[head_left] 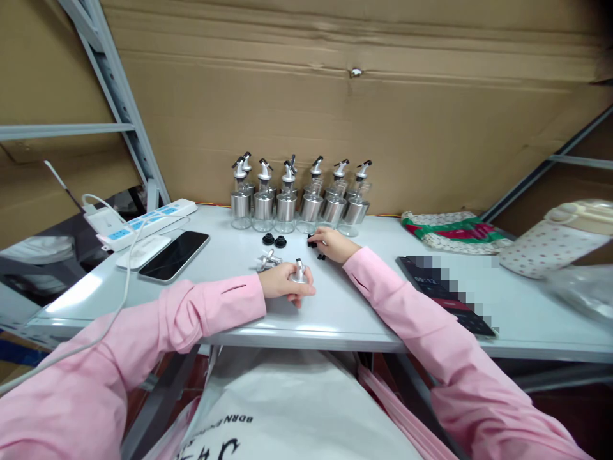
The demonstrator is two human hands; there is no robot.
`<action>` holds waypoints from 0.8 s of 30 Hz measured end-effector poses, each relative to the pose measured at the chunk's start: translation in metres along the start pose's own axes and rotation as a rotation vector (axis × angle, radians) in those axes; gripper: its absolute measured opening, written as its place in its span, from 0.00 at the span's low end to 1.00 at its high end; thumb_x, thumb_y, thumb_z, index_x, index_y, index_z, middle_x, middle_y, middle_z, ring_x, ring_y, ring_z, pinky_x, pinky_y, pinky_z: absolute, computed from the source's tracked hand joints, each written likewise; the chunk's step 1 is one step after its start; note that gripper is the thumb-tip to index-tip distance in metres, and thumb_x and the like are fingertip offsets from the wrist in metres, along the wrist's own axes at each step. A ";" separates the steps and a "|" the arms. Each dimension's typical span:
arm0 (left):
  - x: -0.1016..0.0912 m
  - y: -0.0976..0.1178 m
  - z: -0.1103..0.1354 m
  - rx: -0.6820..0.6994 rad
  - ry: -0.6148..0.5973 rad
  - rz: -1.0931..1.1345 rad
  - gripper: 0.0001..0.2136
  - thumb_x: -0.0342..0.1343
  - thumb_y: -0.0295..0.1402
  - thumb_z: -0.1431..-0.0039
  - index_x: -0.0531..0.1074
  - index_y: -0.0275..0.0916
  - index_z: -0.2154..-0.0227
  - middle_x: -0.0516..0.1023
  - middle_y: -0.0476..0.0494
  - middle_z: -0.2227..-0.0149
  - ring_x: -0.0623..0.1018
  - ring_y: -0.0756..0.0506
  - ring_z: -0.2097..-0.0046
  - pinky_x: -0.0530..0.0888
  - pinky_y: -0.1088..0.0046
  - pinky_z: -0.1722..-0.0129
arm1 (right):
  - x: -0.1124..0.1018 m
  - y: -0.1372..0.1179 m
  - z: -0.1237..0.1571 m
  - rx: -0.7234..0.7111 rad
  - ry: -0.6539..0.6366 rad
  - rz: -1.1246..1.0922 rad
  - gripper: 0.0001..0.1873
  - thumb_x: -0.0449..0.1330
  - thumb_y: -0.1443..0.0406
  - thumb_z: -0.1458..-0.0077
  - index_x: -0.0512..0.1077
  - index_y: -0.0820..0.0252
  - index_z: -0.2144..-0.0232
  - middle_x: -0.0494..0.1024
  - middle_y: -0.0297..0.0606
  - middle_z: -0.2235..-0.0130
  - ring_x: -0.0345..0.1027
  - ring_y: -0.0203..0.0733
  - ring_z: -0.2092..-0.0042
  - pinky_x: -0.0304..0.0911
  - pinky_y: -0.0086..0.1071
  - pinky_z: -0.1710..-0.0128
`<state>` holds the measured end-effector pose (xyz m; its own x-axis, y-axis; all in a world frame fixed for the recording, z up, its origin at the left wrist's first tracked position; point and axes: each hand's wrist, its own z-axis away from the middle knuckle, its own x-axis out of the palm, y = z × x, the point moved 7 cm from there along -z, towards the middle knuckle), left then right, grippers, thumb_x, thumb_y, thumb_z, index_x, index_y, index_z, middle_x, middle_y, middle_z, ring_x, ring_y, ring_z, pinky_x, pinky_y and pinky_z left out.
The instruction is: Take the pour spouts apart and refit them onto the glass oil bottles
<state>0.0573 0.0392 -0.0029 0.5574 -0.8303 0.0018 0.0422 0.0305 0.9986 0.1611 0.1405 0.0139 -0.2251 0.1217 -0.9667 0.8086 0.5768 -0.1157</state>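
Observation:
My left hand (pixel 282 282) is closed around a silver pour spout (pixel 299 273) with a dark tip, held just above the table near its front. Beside that hand lie several loose silver spouts (pixel 268 260). Farther forward and to the right, my right hand (pixel 334 243) has its fingertips pinched on a small black part (pixel 311 241), partly covered by the fingers. More small black pieces (pixel 321 257) lie under that hand. Two round black stoppers (pixel 274 240) sit to its left. Behind them stand rows of glass bottles with steel sleeves (pixel 286 207), several topped with silver spouts.
On the left are a phone (pixel 175 256), a white power strip (pixel 149 223) and a cable crossing my left sleeve. To the right lie a dark tablet-like device (pixel 443 294), a green and red cloth (pixel 454 233) and a spotted cup (pixel 550 239). Cardboard (pixel 335 115) backs the table.

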 end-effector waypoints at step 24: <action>0.001 0.003 0.000 0.037 -0.056 0.026 0.14 0.63 0.38 0.58 0.64 0.35 0.79 0.62 0.59 0.88 0.61 0.57 0.84 0.74 0.74 0.77 | -0.015 -0.086 0.019 -0.156 -0.369 -1.084 0.27 0.56 0.43 0.53 0.60 0.61 0.75 0.62 0.27 0.78 0.53 0.28 0.76 0.50 0.26 0.75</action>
<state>0.0580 0.0383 0.0005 0.5104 -0.8594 0.0296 -0.0033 0.0325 0.9995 0.1050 0.0735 0.0340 -0.5670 -0.7265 -0.3883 0.2066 0.3309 -0.9208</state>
